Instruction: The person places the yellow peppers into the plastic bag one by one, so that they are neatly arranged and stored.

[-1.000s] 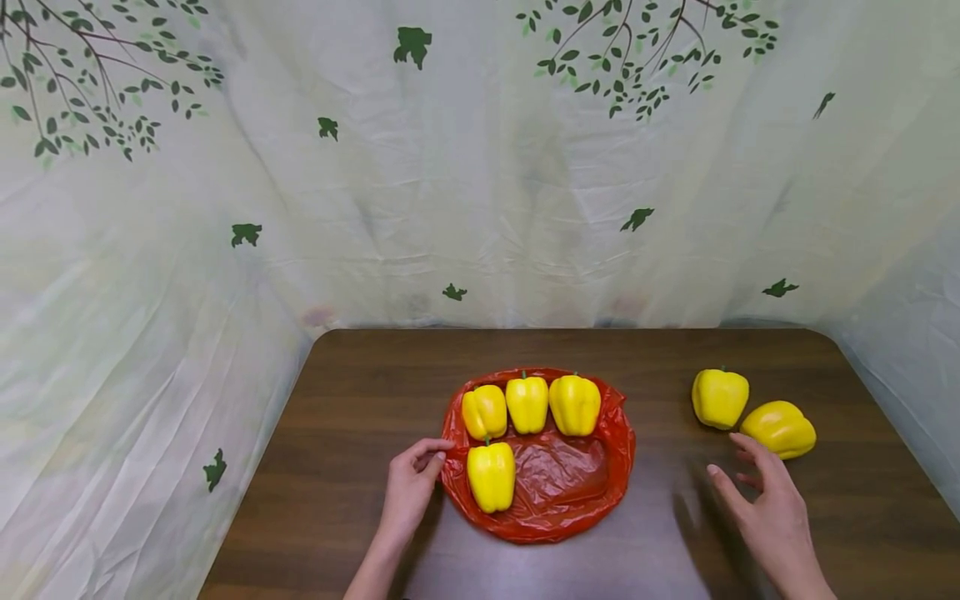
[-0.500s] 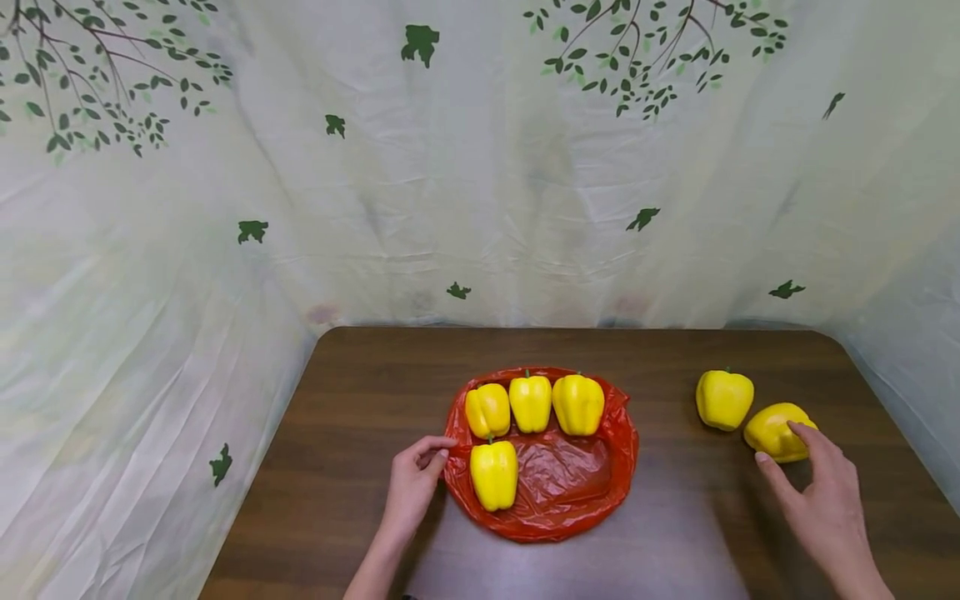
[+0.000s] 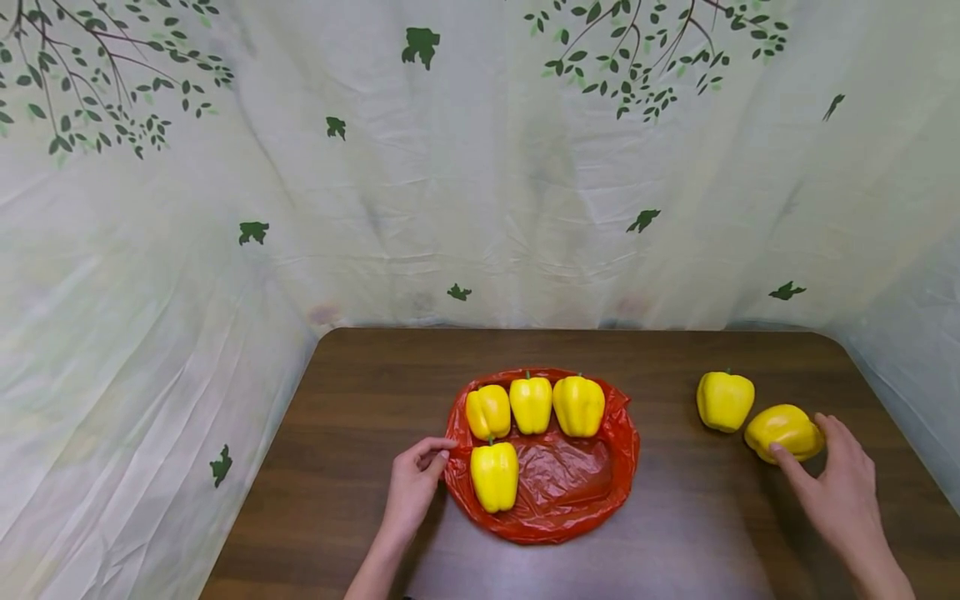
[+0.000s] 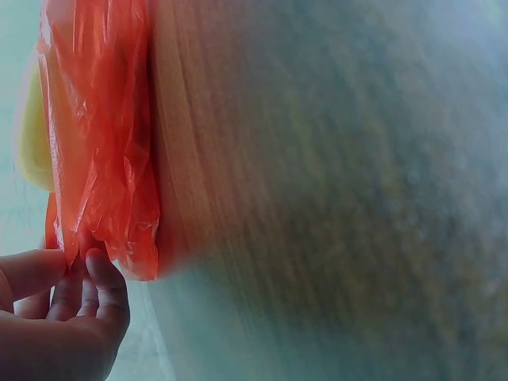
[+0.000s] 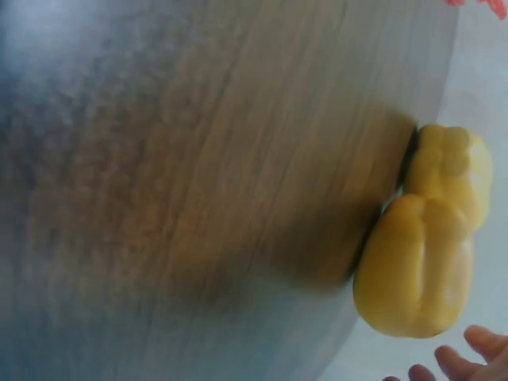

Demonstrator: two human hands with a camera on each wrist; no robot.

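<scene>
My left hand (image 3: 415,483) pinches the left rim of a red plastic bag (image 3: 577,521), which lies open on the table. The left wrist view shows the thumb and fingers (image 4: 67,294) gripping its thin film. Inside the bag stand several yellow bell peppers (image 3: 494,477), three along the back and one at front left. At the right, another yellow bell pepper (image 3: 783,433) lies on its side. My right hand (image 3: 840,492) spreads around its right end, thumb on the near side. In the right wrist view, a small gap shows between the fingertips (image 5: 454,361) and that pepper (image 5: 413,270).
One more yellow bell pepper (image 3: 725,402) stands just behind and left of the lying one. Everything is on a dark brown wooden table (image 3: 390,367) with rounded back corners. A pale curtain (image 3: 480,183) printed with leaves hangs behind.
My right hand has moved rightward, from the left of the lying pepper, over it, to its right end. The left hand keeps its hold on the bag's rim.
</scene>
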